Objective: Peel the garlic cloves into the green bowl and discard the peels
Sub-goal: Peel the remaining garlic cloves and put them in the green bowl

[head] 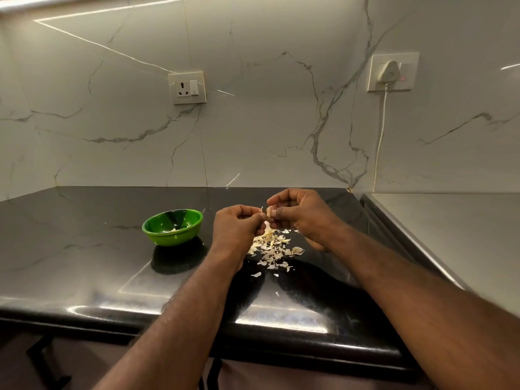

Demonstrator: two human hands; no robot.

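Observation:
Both hands meet above the black counter, a little right of the green bowl (pixel 172 227). My right hand (pixel 298 213) pinches a pale garlic clove (pixel 269 211) between thumb and fingers. My left hand (pixel 236 226) has its fingers curled and pinches a thin strip of peel (pixel 261 208) at the clove's tip. Below the hands lies a loose heap of garlic peels (pixel 274 249) on the counter. The bowl stands upright and holds a few pale pieces at its bottom.
The glossy black counter (pixel 84 249) ends at a rounded front edge near me. A marble wall with two sockets (pixel 187 87) stands behind. A white cable (pixel 380 142) hangs from the right plug. A grey steel surface (pixel 450 235) adjoins the counter on the right.

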